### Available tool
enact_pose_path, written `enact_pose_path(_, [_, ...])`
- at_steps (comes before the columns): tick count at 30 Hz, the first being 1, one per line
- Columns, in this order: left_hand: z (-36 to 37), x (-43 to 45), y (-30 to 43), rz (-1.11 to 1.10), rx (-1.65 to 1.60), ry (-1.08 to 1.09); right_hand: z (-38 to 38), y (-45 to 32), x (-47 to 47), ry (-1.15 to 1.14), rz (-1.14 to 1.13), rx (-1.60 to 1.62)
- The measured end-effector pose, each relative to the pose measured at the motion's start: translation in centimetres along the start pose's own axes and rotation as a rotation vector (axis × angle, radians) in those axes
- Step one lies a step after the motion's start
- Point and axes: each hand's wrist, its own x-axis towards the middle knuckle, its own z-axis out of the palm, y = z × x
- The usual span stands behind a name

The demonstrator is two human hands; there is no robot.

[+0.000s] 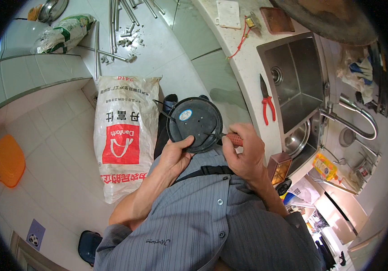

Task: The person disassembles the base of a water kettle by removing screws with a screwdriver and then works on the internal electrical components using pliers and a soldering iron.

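My left hand (177,154) grips the lower rim of a round black appliance base (194,118), its thumb on the flat face. The base bears an oval blue-and-white sticker (185,115), several small holes and a black cord (164,111) at its left side. In my right hand (246,145) is a screwdriver with a red handle (233,139). Its dark shaft points left, over the lower right part of the base; whether the tip touches a screw cannot be told. Red-handled pliers (268,103) lie on the countertop (248,73) to the right.
A large white woven sack (126,111) stands at the left. Metal tubes (112,30) and small fittings lie on the floor beyond. Along the right are a steel sink (295,81), a faucet (350,117), a white plate (228,14) and a brown box (278,166).
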Motion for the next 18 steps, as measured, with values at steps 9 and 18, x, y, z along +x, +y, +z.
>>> enact_pose_path(9, [-0.1, -0.2, 0.6, -0.006, 0.005, 0.002, 0.4, -0.4, 0.8, 0.008, -0.054, -0.014])
enact_pose_path(18, [0.2, -1.0, 0.8, 0.042, 0.110, -0.055, 1.8, -0.9, 0.9, 0.025, -0.055, -0.007])
